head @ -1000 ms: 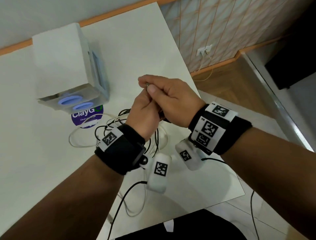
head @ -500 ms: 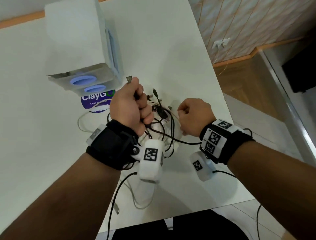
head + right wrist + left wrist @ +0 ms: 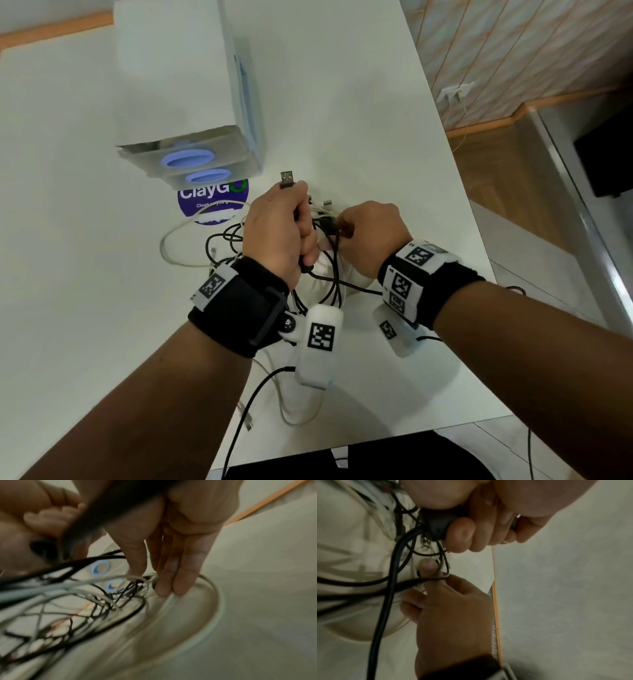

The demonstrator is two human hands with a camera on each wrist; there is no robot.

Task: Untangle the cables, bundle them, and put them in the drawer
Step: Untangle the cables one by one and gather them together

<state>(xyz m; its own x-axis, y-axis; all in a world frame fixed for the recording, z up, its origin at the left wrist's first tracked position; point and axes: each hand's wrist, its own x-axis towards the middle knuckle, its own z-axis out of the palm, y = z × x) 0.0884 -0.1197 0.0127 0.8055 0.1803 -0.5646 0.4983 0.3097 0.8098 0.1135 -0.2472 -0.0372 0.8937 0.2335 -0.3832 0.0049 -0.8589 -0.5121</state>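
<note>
A tangle of black and white cables lies on the white table near its front right corner. My left hand is a fist round a thick black cable, whose USB plug sticks up above the knuckles. My right hand is just to the right of it, low in the tangle. In the left wrist view its thumb and forefinger pinch a thin black cable. The drawer unit, white with blue handles, stands behind the hands with both drawers closed.
A white cable loop trails left beside a purple round sticker. More cable ends lie near the table's front edge, and one hangs over it. The table's right edge is close to my right wrist.
The hands were joined and raised a second ago. They have parted and come down to the tangle; the left keeps the plug end, the right now pinches into the cables beside it.
</note>
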